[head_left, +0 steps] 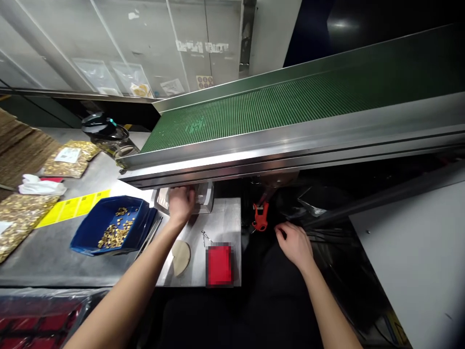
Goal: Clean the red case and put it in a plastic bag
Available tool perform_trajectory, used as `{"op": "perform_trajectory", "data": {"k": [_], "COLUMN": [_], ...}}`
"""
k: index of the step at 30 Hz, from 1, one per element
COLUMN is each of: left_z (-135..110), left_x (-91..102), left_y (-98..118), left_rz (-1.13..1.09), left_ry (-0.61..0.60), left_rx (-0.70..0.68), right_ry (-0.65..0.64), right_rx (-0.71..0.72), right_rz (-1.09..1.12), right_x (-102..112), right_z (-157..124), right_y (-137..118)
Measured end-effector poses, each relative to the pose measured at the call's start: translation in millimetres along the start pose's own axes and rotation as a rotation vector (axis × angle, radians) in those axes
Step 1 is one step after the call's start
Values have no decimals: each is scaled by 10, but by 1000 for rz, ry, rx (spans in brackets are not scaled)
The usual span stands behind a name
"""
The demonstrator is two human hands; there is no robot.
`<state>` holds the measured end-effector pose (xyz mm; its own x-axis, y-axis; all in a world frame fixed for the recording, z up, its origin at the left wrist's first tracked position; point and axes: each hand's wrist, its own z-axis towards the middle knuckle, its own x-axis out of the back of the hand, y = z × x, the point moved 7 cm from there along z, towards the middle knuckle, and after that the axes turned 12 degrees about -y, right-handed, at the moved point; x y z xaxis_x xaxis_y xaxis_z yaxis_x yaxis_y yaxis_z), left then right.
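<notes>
My left hand (181,203) reaches into a white open-topped box (207,206) under the front edge of the conveyor. Its fingers are curled down, and whatever they grip is hidden. Right of the table, my right hand (296,245) hovers over or rests on dark cloth, fingers bent together with nothing visible in them. An orange-red tool (260,216) lies or hangs just left of it, apart from the fingers. On the table nearer me are a round tan disc (181,258) and a red item (220,265), partly pixelated, with a small metal clasp (206,236) above it.
A blue bin (109,225) with small gold-coloured pieces stands left of my forearm. Bags of similar pieces (69,167), a yellow strip (74,208) and a dark-lidded bottle (105,131) lie beyond. The green conveyor belt (254,106) crosses ahead. Plastic-covered red goods (43,320) sit lower left.
</notes>
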<state>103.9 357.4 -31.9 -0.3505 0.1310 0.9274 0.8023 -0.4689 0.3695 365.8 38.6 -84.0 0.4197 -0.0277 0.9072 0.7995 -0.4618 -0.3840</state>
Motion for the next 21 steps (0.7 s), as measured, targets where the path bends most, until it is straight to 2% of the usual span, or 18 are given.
{"op": "perform_trajectory", "data": {"k": [3, 5, 7, 11, 14, 17, 21], "left_z": [-281, -327, -231, 133, 219, 14, -551], "left_x": [34, 11, -48, -177, -146, -38, 129], "left_y": [13, 11, -10, -69, -81, -35, 28], "left_rz": [-34, -50, -50, -67, -126, -216, -372], "left_ry": [36, 32, 18, -35, -1, 72, 120], "left_rx": [-73, -83, -52, 42, 79, 41, -54], "right_ry": [-8, -19, -27, -26, -21, -13, 3], "right_rx": [-8, -5, 0, 6, 0, -6, -5], "right_rz": [-2, -7, -15, -22, -7, 27, 108], "right_x": [-4, -9, -12, -12, -23, -33, 18], "right_z": [20, 41, 58, 57, 32, 23, 31], "right_y": [-10, -39, -82, -167, -204, -199, -182]}}
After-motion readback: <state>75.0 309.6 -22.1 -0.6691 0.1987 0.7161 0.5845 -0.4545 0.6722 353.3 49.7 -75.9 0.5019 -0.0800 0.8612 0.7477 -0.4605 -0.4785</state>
